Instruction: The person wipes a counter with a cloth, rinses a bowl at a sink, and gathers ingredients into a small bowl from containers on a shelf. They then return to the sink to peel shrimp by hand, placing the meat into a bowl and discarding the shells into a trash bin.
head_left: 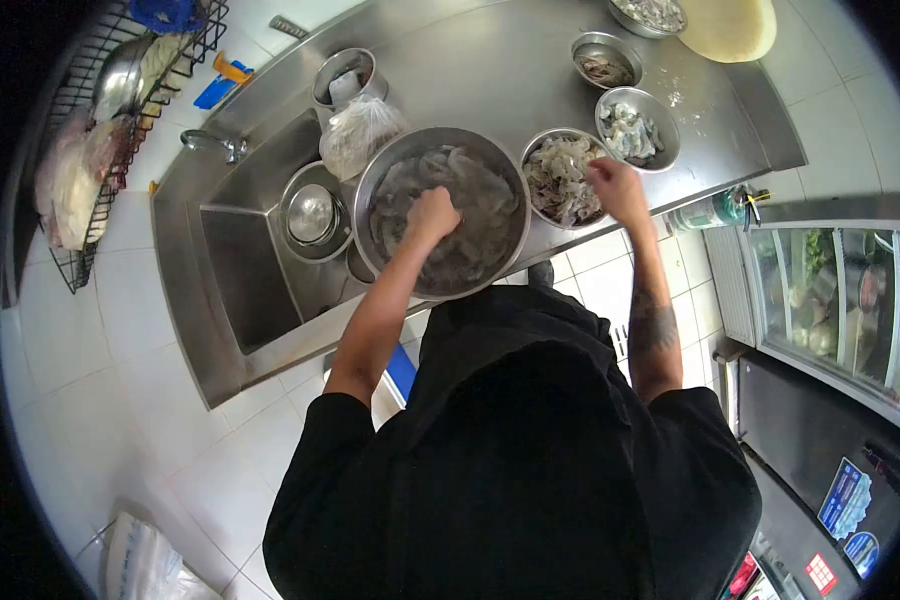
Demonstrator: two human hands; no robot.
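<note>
The left hand is curled into a loose fist, sunk among the pale, glistening seafood in the big bowl — whether it grips a piece I cannot tell. The right hand hovers over the rim of the mid bowl, fingers bent down toward the greyish, ragged pieces heaped in it; its hold, if any, is hidden. Both bowls are round, shiny steel and stand on a steel counter, the big one overhanging the sink edge. Just beyond the right hand sit two small bowls with more pieces, and a round pale board at the far corner. A knotted clear bag leans against the big bowl beside a steel cup; a lidded pot rests in the sink near the tap. A wire rack hangs on the tiled wall — a glass-fronted fridge stands right, its stickers too small to read.
</note>
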